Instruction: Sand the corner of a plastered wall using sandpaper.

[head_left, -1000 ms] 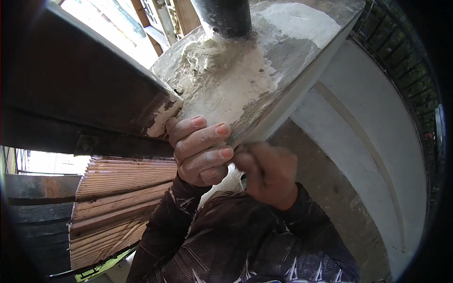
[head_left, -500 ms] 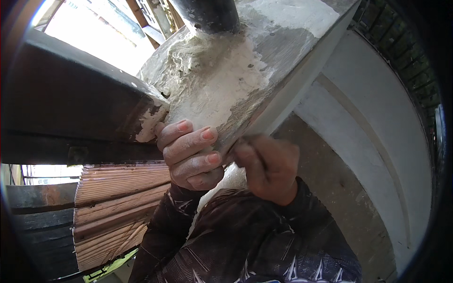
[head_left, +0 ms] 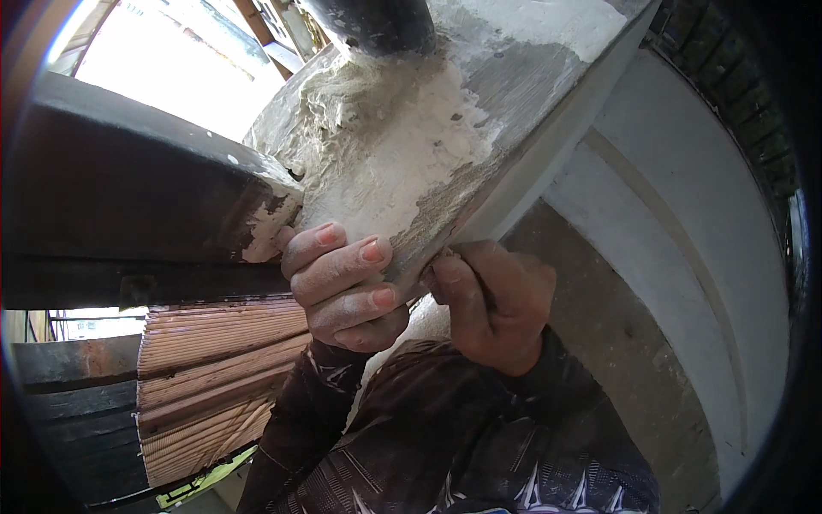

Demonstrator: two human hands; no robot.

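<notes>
The concrete ledge (head_left: 527, 90) runs from the upper right of the frame down to its centre, its narrow near end lying between the two hands. Its top is uneven: a pale, whitish skim of plaster (head_left: 428, 141) covers the middle, roughened and lumpy towards the left, where thick grey-beige ridges stand up. To the right the surface is darker grey and streaked, with another white patch near the top of the frame. Along the right-hand edge the coating turns grainy and brownish, above a smoother, light side face. A round, dark post (head_left: 372, 26) meets the ledge at top centre, with plaster around its foot, and a dark beam (head_left: 145, 176) from the left of the frame butts against its left side, its end flecked with white. Just left of centre, the dusty left hand (head_left: 347, 287) has its fingers curled close together at the near end. The right hand (head_left: 497, 300), right of centre, is bunched at the edge, thumb and forefinger drawn together; whether either hand grips anything small, I cannot tell.
</notes>
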